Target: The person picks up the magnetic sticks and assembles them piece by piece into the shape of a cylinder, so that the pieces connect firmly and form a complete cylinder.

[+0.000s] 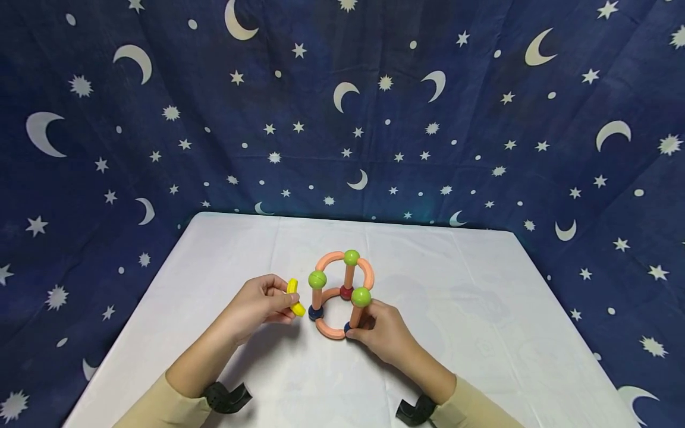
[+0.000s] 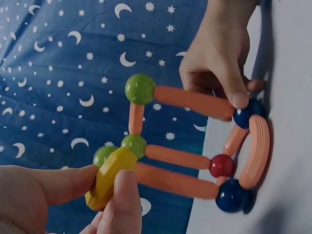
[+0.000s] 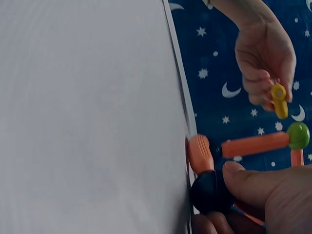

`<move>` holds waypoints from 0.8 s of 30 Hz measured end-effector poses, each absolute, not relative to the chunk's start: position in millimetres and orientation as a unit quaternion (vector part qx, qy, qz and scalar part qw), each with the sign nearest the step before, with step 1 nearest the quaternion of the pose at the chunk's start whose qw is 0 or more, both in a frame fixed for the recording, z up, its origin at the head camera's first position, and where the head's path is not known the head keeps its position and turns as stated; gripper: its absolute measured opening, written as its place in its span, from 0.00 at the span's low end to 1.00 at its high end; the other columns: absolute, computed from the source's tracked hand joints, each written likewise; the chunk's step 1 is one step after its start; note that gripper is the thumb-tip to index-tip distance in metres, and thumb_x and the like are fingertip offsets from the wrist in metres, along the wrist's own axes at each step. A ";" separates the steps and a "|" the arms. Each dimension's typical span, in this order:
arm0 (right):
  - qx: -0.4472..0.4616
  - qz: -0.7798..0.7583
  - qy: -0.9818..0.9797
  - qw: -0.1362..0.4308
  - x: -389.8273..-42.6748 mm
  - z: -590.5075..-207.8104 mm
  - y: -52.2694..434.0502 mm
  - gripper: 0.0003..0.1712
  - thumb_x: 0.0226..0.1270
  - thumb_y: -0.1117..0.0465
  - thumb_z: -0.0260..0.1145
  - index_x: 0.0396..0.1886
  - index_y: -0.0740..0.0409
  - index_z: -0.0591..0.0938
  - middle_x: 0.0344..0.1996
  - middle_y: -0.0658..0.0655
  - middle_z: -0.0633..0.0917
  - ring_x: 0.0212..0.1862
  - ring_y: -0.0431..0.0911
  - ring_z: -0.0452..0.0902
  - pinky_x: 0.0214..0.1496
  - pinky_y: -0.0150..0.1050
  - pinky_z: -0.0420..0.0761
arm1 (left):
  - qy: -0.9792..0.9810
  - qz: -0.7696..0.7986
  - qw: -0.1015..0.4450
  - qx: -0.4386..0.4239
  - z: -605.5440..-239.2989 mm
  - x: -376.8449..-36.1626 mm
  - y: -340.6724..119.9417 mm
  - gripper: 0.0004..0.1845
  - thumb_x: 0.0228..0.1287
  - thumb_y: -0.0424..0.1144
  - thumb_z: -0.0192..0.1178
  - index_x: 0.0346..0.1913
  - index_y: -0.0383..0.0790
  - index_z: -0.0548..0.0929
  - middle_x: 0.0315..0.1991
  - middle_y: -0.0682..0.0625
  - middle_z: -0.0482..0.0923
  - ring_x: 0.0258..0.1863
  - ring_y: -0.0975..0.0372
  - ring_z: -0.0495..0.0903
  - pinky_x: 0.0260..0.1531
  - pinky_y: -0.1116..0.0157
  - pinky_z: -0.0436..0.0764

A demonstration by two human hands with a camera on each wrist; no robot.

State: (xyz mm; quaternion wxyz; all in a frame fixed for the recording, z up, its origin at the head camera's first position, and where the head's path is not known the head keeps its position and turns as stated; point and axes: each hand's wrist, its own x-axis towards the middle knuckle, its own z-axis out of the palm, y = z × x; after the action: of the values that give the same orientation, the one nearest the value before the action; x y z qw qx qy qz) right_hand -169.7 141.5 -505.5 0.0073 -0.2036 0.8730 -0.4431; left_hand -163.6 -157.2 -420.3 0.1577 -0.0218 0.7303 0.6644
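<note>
My left hand [image 1: 263,304] pinches a short curved yellow magnetic rod [image 2: 111,175] between thumb and fingers, just left of a magnetic rod-and-ball frame [image 1: 329,331] standing on the table. Orange straight rods rise from two blue balls and a red ball [image 1: 346,292] to three green balls [image 1: 317,280]. Curved orange rods link balls at the base, and two more join the rear green ball to the others. At the frame's front right corner, my right hand [image 1: 387,334] grips the lower blue ball [image 3: 209,192] by the foot of its upright rod, partly hiding both.
A white-covered table [image 1: 455,297] lies under the frame. Behind and beside it hangs a dark blue cloth [image 1: 374,53] with moons and stars. Black wrist straps [image 1: 227,398] sit by both beige sleeves.
</note>
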 end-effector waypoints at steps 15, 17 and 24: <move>-0.186 -0.405 0.895 -0.029 -163.0 -502.3 118.1 0.16 0.55 0.58 0.87 0.35 0.42 0.86 0.33 0.41 0.85 0.32 0.33 0.78 0.35 0.31 0.81 | 0.694 0.698 0.175 0.004 -413.3 -155.2 -143.3 0.16 0.71 0.33 0.70 0.50 0.26 0.77 0.33 0.46 0.89 0.27 0.62 0.90 0.34 0.65 0.91; -0.187 -0.400 0.897 -0.032 -162.4 -501.9 116.5 0.16 0.55 0.57 0.87 0.35 0.42 0.86 0.32 0.41 0.85 0.31 0.33 0.78 0.34 0.31 0.81 | 0.690 0.701 0.181 0.008 -413.8 -154.0 -139.6 0.16 0.71 0.34 0.70 0.49 0.26 0.76 0.32 0.47 0.89 0.27 0.62 0.90 0.34 0.65 0.91; -0.188 -0.391 0.900 -0.035 -162.1 -502.8 112.9 0.15 0.56 0.56 0.87 0.33 0.41 0.85 0.32 0.41 0.82 0.31 0.33 0.76 0.34 0.30 0.80 | 0.680 0.709 0.188 0.010 -415.8 -153.7 -129.7 0.17 0.70 0.35 0.72 0.48 0.26 0.78 0.31 0.48 0.90 0.27 0.63 0.90 0.36 0.63 0.91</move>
State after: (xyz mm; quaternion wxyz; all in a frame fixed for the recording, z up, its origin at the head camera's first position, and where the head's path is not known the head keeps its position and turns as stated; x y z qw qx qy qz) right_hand -162.1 112.9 -502.8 -0.0345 -0.1875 0.9005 -0.3908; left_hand -153.7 -129.7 -415.8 0.1883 0.0103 0.6796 0.7089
